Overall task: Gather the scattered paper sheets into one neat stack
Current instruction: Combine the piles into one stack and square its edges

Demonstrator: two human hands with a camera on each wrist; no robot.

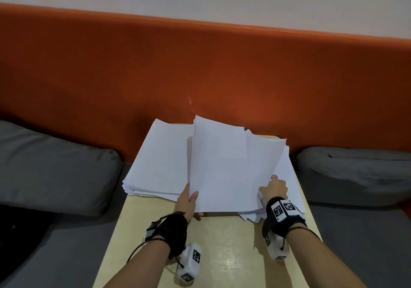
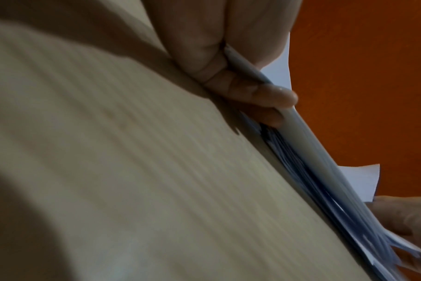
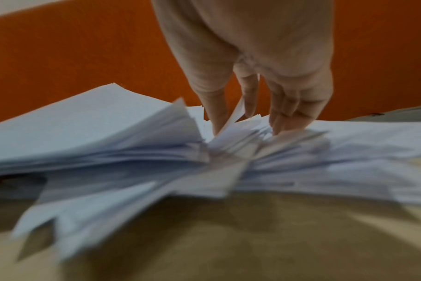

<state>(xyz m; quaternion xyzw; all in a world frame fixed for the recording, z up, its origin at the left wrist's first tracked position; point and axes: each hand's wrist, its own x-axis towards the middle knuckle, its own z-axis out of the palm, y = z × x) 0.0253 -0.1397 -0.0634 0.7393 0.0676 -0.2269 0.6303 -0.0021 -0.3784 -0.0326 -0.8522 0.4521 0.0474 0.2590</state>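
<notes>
A person's left hand (image 1: 189,201) pinches the near left corner of a bundle of sheets (image 1: 224,167), thumb on top and fingers curled beneath, on a pale wooden table (image 1: 222,254) set against an orange panel (image 1: 200,65). The right hand (image 1: 274,188) rests at the bundle's near right corner, its fingers (image 3: 281,117) reaching down among fanned corners; the right wrist view is blurred, so whether that grip closes on any sheet cannot be told. A second, thicker pile (image 1: 155,161) lies to the left, partly under the bundle, its far edge reaching past the table's far end. More loose sheets splay out at the right, under and beyond the right hand. Grey cushions (image 1: 55,167) flank the table on both sides. The risk from here looks plain: the bundle is held at one corner only, and its uneven edges could slide apart if lifted or tapped too briskly. The pile on the left could also slip off the table toward the cushions if nudged while the two lots are merged.
</notes>
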